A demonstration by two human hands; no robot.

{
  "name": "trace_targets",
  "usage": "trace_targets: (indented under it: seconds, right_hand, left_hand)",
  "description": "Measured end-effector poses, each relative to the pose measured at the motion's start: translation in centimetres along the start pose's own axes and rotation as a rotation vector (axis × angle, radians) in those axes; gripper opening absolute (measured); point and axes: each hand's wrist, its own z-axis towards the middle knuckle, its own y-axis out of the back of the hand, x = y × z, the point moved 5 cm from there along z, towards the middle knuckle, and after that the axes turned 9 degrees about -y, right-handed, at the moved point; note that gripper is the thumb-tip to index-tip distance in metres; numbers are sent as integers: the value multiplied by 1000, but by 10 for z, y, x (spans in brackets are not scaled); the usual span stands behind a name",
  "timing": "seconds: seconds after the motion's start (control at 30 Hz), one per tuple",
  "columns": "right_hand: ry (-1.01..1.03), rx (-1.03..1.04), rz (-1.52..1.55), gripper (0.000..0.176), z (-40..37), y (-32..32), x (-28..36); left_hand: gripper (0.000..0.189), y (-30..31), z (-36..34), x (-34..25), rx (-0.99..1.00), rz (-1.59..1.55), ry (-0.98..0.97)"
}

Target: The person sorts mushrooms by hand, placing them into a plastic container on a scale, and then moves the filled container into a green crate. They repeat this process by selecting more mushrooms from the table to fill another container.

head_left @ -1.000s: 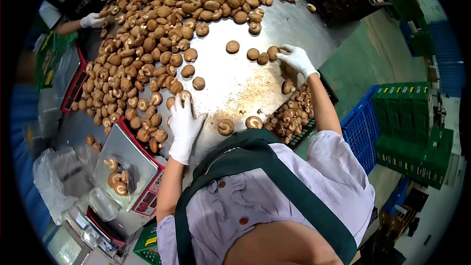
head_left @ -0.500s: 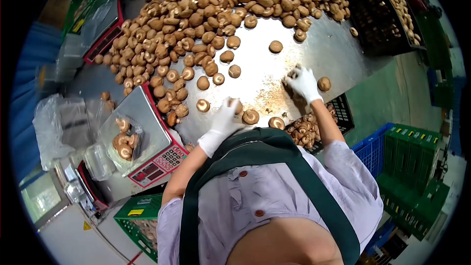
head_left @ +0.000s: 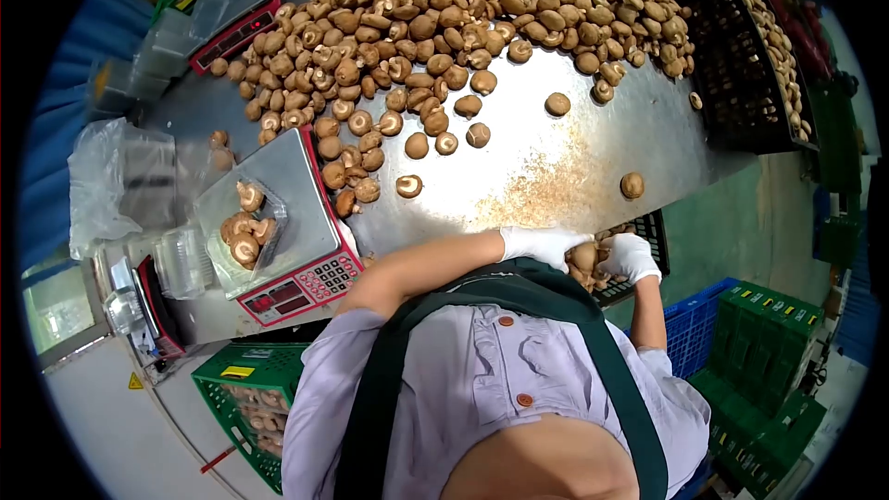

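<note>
Both of my white-gloved hands are low at the table's front edge, over a black crate (head_left: 656, 239) holding shiitake mushrooms. My left hand (head_left: 542, 245) reaches across my body, its fingers and thumb closed around a brown mushroom (head_left: 583, 257). Facing it from the right, my right hand (head_left: 632, 257) has its fingers curled in against mushrooms at the crate; its fingertips are partly hidden. One loose mushroom (head_left: 632, 185) rests on the metal table (head_left: 444, 208) just above my right hand. Farther back spreads a large heap of mushrooms (head_left: 444, 28).
At left, a red-edged scale (head_left: 301, 287) carries a clear tray with several mushrooms (head_left: 244, 231). A second scale (head_left: 236, 37) stands behind it, near plastic bags (head_left: 97, 185). A black crate of mushrooms (head_left: 755, 65) is at back right. Green crates (head_left: 764, 338) are stacked at lower right.
Both hands have moved to the crate at the front edge, the left one sweeping rightward. Mushrooms near the front edge have left the tabletop. The view has shifted slightly.
</note>
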Motion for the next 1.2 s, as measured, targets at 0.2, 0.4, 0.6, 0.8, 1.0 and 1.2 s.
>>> trace_targets:
  seconds: [0.2,0.4,0.6,0.8,1.0,1.2]
  right_hand:
    - [78,-493,207,30,25,48,17]
    - [418,-569,478,41,60,95,132]
    - [635,-927,388,33,75,98,239]
    - [705,-872,339,11,64,78,203]
    - [302,-862,481,12,32,45,82]
    - [-311,-432,315,34,21,10,-25]
  left_hand:
    - [37,46,-34,-27,-219,199,-12]
    - [33,136,-158,-25,-941,702,265]
    - [65,139,-265,-6,-1045,929,1105]
    - [57,108,-271,25,-1014,1057,1030]
    - [61,120,-263,11,-1085,934,1075]
    - [46,128,-223,-13,-1065,1079,759]
